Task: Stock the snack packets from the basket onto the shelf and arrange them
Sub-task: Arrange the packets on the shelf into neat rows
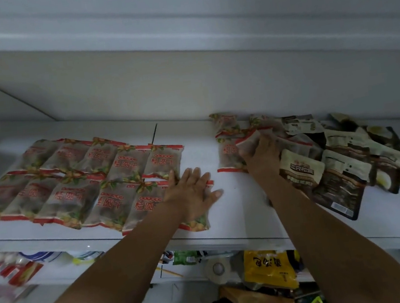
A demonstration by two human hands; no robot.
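A white shelf (198,149) runs along a pale wall; the shelf below it holds a yellow bag (269,267) and a tape roll (218,269). On its left half lie clear red-trimmed packets (71,186) in two overlapping rows, red lettering up, and the left hand (191,190) rests flat on the front row's right end, fingers (196,177) straight and spread. Farther right, beside a loose heap of dark brown packets (337,179), the right hand (261,153) curls its fingers round a single packet (246,142) of the red kind.

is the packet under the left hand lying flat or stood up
Lying flat. The left hand presses straight fingers on the red-edged packet, whose printed face looks up from the shelf.
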